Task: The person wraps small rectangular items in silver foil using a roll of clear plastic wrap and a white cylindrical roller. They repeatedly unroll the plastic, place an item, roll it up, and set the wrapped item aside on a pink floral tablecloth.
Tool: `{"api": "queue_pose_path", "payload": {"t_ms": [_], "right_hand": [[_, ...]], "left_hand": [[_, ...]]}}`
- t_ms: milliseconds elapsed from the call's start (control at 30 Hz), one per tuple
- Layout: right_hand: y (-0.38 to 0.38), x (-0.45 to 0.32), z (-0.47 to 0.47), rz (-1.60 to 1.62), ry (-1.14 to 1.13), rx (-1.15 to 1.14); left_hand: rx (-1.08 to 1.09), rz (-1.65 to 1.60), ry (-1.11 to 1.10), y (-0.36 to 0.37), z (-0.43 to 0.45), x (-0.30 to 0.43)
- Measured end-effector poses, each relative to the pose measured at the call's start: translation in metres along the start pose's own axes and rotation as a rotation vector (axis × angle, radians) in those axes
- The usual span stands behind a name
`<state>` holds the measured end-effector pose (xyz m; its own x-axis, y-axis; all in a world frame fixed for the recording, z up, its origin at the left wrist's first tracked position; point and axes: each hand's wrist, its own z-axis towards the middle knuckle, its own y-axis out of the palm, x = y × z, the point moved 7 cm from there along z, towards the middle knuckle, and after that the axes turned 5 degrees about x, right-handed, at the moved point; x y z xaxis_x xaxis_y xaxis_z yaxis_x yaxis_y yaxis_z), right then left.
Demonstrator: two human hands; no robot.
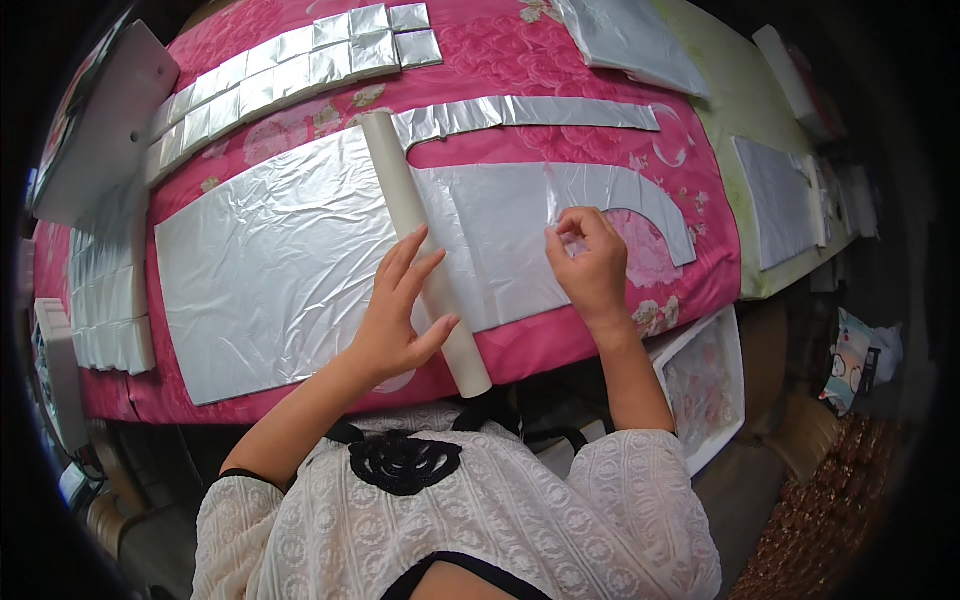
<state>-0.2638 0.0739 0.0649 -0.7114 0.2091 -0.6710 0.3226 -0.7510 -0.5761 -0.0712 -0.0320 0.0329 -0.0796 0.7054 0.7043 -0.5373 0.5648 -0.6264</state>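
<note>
A stack of thin silvery-white plastic film bags (277, 277) lies flat before me, with a pale tube (397, 180) across it. My left hand (401, 307) rests over the tube with its fingers spread, not wrapped around it. Right of the tube, the film narrows into handle-like strips (540, 112) around a cut-out. Thumb and forefinger of my right hand (592, 255) are pinched on the top film layer (517, 240), which rises in a small crease at the fingertips. The rest of that grip is hidden by the hand.
A pink floral cloth (517, 45) covers the table. Rows of folded silvery packets (255, 79) line the far left, with more stacked packets (112, 292) at the left edge. Other film stacks (630, 37) lie far right. A white foam box (701, 390) stands below the table's right front edge.
</note>
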Motion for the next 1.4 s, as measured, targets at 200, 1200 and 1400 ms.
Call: {"api": "queue_pose_path", "payload": {"t_ms": [200,1200,1400], "right_hand": [[0.074,-0.13,-0.071,0.439,-0.313,-0.466],[0.074,-0.042,-0.106,-0.109,0.481,-0.895],[0.154,-0.023,0.007,0.151,0.39,-0.639]], "left_hand": [[-0.076,-1.119,-1.001,-0.002,-0.025,-0.047],[-0.058,0.45,-0.141,0.016,-0.013,-0.06],[-0.104,0.489,-0.14,0.018,-0.012,-0.06]]}}
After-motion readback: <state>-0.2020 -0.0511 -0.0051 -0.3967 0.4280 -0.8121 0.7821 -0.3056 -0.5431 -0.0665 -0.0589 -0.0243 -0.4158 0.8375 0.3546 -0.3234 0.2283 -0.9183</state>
